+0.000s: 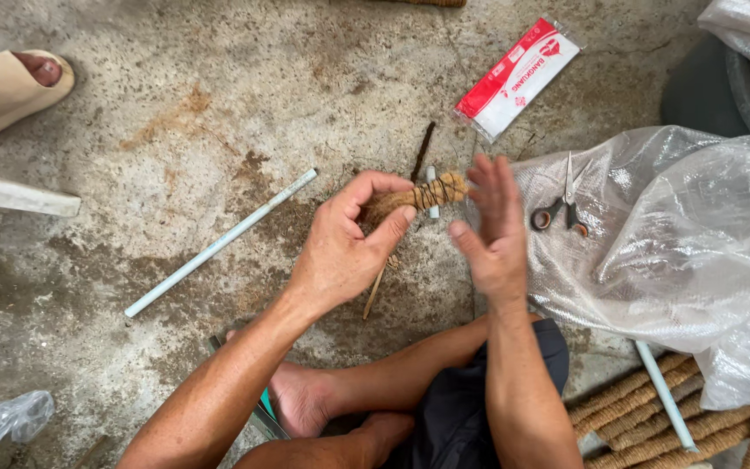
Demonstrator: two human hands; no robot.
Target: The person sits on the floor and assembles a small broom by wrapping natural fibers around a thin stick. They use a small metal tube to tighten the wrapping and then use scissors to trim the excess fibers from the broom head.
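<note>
The concrete floor [175, 113] is carrying all items. A large clear plastic sheet [679, 252] is lying at the right, with a pair of scissors [562, 208] resting on its left edge. Coir rope coils [644, 417] are lying at the near right, crossed by a short white tube [666, 395]. A long white tube [219, 243] is lying diagonally at the left. A red and white packet [518, 78] is lying at the far centre. A sandalled foot [10, 87] of another person is showing at the far left.

The left hand [345, 247] is gripping a fibre bundle [414, 198], fingers and thumb curled closed around its near end. The bundle is sitting at centre, above the floor, its bound tip pointing right. The right hand [492, 230] is hovering just beside that tip, fingers extended and open, blurred, holding nothing discernible.
</note>
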